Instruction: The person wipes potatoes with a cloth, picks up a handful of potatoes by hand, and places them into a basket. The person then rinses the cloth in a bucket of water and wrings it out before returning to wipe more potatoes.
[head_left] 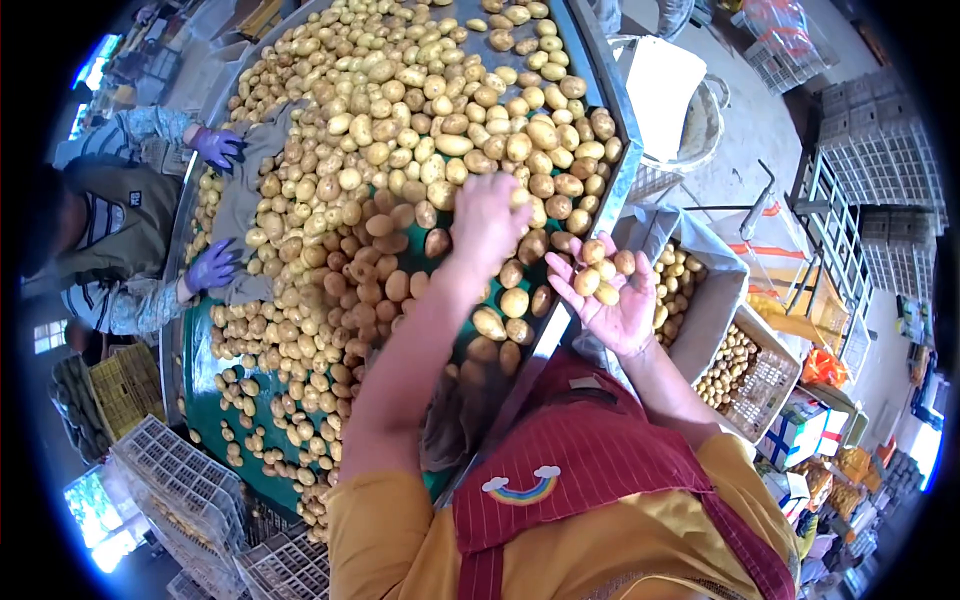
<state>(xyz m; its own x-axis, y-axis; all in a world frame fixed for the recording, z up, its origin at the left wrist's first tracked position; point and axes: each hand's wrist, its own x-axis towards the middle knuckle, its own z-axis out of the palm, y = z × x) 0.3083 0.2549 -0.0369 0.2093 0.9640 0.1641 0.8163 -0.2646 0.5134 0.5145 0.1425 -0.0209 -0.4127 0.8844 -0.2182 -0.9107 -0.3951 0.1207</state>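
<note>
On the table (607, 85): potatoes (420, 110) piled thick, pale ones up top, browner ones mid-belt, right across to the metal rim.
Left hand (487, 215): palm down on the pile, fingers curled into the potatoes; whether it's got hold of one, can't tell.
Right hand (610, 300): off the table's edge, palm up, spread wide, cradling a few small potatoes (598, 272).
Sack (715, 300): just beside the right hand, potatoes inside.
Crate (760, 385): next to it, part-filled too.
Far side: a co-worker's purple gloves (212, 266) flat on the heap.
</note>
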